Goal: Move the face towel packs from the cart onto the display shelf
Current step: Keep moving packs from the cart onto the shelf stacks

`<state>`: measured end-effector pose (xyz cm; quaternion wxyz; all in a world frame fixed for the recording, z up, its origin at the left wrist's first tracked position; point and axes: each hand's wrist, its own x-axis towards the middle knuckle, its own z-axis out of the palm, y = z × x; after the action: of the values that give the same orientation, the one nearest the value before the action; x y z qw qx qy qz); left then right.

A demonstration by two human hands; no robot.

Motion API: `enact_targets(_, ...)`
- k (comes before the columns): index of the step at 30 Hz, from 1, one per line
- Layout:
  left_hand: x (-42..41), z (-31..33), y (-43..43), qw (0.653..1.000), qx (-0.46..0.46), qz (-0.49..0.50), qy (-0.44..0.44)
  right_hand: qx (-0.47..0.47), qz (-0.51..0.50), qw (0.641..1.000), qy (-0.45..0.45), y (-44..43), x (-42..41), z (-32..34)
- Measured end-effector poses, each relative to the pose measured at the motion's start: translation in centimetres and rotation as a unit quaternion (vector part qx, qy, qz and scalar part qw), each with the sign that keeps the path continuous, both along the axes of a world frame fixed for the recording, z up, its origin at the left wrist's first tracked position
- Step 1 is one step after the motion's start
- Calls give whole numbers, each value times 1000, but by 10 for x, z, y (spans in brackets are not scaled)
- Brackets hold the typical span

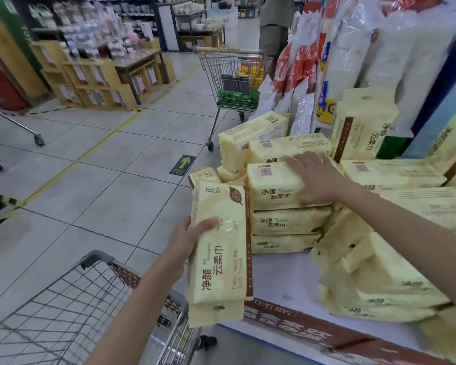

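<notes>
My left hand [192, 238] grips pale yellow face towel packs [221, 248] by their left edge, holding them upright above the gap between the wire cart [63, 306] and the display shelf [287, 280]; a second pack shows behind the front one. My right hand [313, 177] rests flat, fingers spread, on the top pack of a stack of three [271, 188] standing on the shelf. More yellow packs lie piled on the shelf to the right [379, 280] and behind [282, 146]. What the cart basket holds is not visible.
A second shopping cart [232, 83] with green and yellow goods stands ahead beside the shelf, a person [274, 25] behind it. Large white tissue bags [353, 48] rise at the shelf's back. Wooden displays [95, 75] stand across the tiled aisle; another cart's wheels [38, 140] are at left.
</notes>
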<state>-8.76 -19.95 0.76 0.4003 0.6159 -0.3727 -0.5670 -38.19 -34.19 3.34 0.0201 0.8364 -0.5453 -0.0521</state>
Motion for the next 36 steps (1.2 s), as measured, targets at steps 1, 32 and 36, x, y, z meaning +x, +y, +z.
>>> enact_targets(1, -3, 2, -2, 1000, -4, -12, -14, -13, -3, 999, -34, 10, 3, 1)
enact_targets(32, -54, -132, 45, 979, 189, 71, -41, 164, -489, 443, -733, 158, 42, -170)
enact_targets(36, -69, -154, 41, 985, 149, 78, -42, 130, -522, 403, -741, 156, 45, -195)
